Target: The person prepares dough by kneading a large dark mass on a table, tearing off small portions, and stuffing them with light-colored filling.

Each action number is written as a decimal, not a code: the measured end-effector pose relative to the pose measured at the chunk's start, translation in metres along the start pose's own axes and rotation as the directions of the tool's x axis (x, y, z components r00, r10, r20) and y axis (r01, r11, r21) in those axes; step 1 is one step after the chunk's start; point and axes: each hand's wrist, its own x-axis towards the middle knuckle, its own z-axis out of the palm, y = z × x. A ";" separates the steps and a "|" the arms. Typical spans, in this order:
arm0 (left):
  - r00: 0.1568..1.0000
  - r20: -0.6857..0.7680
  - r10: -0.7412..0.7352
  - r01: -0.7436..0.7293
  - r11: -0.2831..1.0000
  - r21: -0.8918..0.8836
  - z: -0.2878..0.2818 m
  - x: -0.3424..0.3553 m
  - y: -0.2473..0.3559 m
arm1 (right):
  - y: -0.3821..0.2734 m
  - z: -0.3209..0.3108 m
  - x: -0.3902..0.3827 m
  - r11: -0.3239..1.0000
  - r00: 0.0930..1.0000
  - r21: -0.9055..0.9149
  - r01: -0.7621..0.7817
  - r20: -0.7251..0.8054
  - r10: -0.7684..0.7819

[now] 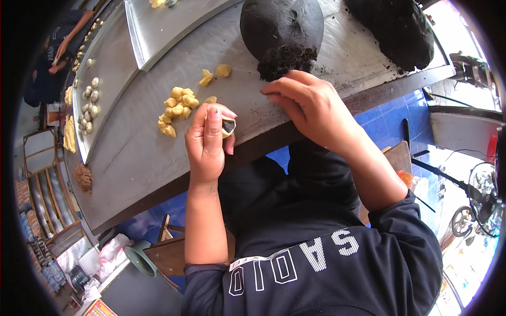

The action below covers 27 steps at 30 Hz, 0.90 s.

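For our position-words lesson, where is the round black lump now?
In the head view, the round black lump sits on the table at the top, slightly right of centre, just beyond the right hand.

White letters (283,265), some outlined, some striped, are running across the dark shirt (316,292) at the counter's (124,174) near edge; pale lettering (51,54) is showing on a co-worker's shirt (58,35) beyond its left edge; a red-and-yellow printed sheet (99,308) is showing below
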 end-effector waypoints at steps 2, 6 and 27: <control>0.999 -0.047 0.010 -0.009 1.000 0.014 0.002 -0.001 0.001 | 0.000 0.000 0.001 1.000 0.999 0.015 0.027 0.038 -0.028; 1.000 0.011 -0.017 0.018 0.991 -0.133 0.004 0.000 0.002 | -0.001 -0.007 0.009 0.998 1.000 0.067 0.021 0.002 -0.021; 0.959 0.157 0.236 -0.282 0.852 0.441 0.008 -0.004 0.005 | -0.043 0.012 0.005 0.990 0.990 0.011 0.139 -0.012 -0.139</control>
